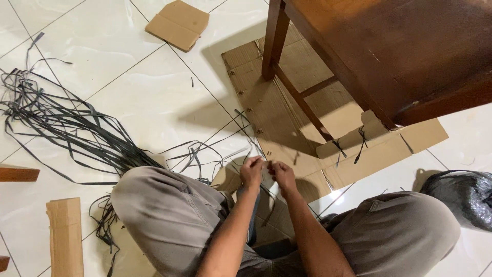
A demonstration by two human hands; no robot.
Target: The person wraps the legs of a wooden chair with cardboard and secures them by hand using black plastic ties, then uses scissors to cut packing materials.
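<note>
Head view: a seated person, knees apart in grey-brown trousers, works low over a white tiled floor [154, 97].
Left hand [251, 172]: raised between the knees, fingers pinched together on a thin dark strap [245, 154] that runs off toward the upper left.
Right hand [282, 176]: just beside the left, nearly touching it, fingers curled tight on the same strap; the exact grip is too small to make out.
Strap: held at the middle of the frame, above the near edge of the flat cardboard sheet [287, 128].
Cardboard sheet: spread on the floor under a dark wooden chair [400, 56], one chair leg standing on it; short strap ties poke through it near its right side.
Strap pile [66, 128]: a loose tangle of dark strips on the tiles, left of the left knee.
Cardboard scraps: one folded piece [178, 23] at the top, one long strip [65, 238] at the lower left.
Black bag [458, 195]: crumpled plastic, on the floor by the right knee.
</note>
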